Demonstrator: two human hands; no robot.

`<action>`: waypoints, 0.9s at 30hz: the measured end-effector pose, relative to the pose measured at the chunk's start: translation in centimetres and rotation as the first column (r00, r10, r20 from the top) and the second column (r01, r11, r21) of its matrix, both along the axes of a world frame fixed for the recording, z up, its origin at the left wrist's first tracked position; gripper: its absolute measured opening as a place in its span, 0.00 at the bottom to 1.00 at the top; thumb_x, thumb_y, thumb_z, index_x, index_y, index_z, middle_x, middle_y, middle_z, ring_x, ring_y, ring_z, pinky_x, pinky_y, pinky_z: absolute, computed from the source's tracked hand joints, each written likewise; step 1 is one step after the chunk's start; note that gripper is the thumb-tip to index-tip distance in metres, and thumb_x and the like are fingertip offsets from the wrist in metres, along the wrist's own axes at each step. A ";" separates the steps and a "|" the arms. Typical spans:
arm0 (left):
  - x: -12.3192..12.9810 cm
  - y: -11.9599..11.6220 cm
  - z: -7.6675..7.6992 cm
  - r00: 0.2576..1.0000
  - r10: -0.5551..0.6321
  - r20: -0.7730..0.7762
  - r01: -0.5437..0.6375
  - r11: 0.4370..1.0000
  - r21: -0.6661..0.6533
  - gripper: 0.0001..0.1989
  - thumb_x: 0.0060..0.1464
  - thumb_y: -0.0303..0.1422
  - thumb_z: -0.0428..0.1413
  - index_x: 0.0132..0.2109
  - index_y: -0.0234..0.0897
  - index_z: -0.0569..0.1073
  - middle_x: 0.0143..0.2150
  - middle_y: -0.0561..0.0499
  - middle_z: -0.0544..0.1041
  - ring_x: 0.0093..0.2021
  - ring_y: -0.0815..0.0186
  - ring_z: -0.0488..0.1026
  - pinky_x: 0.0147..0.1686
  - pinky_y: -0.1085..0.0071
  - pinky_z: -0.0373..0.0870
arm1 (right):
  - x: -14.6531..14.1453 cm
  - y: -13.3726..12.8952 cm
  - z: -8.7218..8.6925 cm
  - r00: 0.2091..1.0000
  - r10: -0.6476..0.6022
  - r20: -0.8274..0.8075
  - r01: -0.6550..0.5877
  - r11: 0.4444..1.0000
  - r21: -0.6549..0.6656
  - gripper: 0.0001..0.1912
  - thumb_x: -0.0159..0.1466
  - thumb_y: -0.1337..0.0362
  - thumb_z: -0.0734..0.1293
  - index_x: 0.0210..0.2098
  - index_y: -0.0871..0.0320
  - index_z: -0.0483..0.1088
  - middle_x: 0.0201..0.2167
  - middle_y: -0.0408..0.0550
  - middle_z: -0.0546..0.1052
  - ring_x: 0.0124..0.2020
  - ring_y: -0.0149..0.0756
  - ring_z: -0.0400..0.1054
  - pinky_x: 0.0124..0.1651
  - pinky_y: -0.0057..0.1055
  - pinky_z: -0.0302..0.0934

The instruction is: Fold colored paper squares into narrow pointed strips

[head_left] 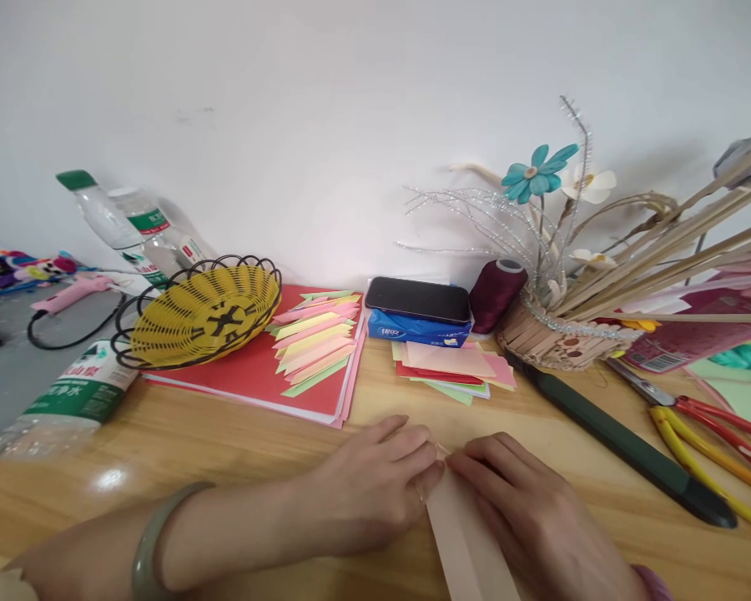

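Note:
A pale pink strip of paper (466, 534) lies on the wooden table at the bottom centre, with a crease along its length. My left hand (381, 480) has its fingers closed on the paper's far left corner. From the other side, my right hand (526, 501) pinches the far right corner, its fingers bent together. Both hands' fingertips nearly meet at the paper's far end, and they hide part of that end. Beyond them lies a stack of coloured paper (454, 365), pink on top.
Folded strips (318, 338) rest on red sheets (225, 388) beside a yellow basket (206, 317). A phone (418, 299) sits on a blue packet (413, 327). At right are a dark green tool (626, 442), scissors (719, 417) and a flower-filled wooden holder (563, 342). Plastic bottles (88, 396) stand left.

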State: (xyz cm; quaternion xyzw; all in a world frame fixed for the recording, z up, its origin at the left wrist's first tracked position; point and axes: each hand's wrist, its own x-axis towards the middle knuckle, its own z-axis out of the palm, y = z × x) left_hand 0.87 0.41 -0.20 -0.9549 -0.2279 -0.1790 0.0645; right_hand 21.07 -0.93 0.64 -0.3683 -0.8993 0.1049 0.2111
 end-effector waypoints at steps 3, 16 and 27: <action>0.1 0.0 -0.2 1.000 0.020 -0.001 -0.020 1.000 -0.004 0.07 0.58 0.26 0.50 0.40 0.28 0.71 0.38 0.48 0.70 0.42 0.63 0.65 0.48 0.63 0.63 | -0.1 0.3 -0.2 1.000 -0.005 0.029 0.007 0.998 -0.065 0.11 0.65 0.71 0.56 0.43 0.59 0.67 0.32 0.48 0.68 0.33 0.36 0.64 0.33 0.33 0.64; -0.3 -0.2 -0.1 0.999 -0.010 -0.036 0.013 0.997 0.077 0.11 0.59 0.28 0.50 0.47 0.28 0.71 0.48 0.46 0.72 0.57 0.58 0.60 0.57 0.61 0.57 | 1.2 0.6 0.8 0.999 0.034 0.022 -0.030 0.984 -0.174 0.20 0.61 0.75 0.55 0.51 0.56 0.64 0.37 0.47 0.69 0.38 0.33 0.66 0.40 0.30 0.65; -0.3 -0.4 -0.3 0.997 -0.018 -0.079 0.032 0.984 0.178 0.13 0.58 0.29 0.51 0.48 0.25 0.71 0.50 0.43 0.73 0.58 0.53 0.62 0.57 0.57 0.59 | 2.9 0.4 1.8 0.952 0.212 0.221 -0.241 0.964 0.116 0.17 0.66 0.69 0.51 0.48 0.61 0.67 0.36 0.51 0.74 0.37 0.36 0.67 0.40 0.34 0.66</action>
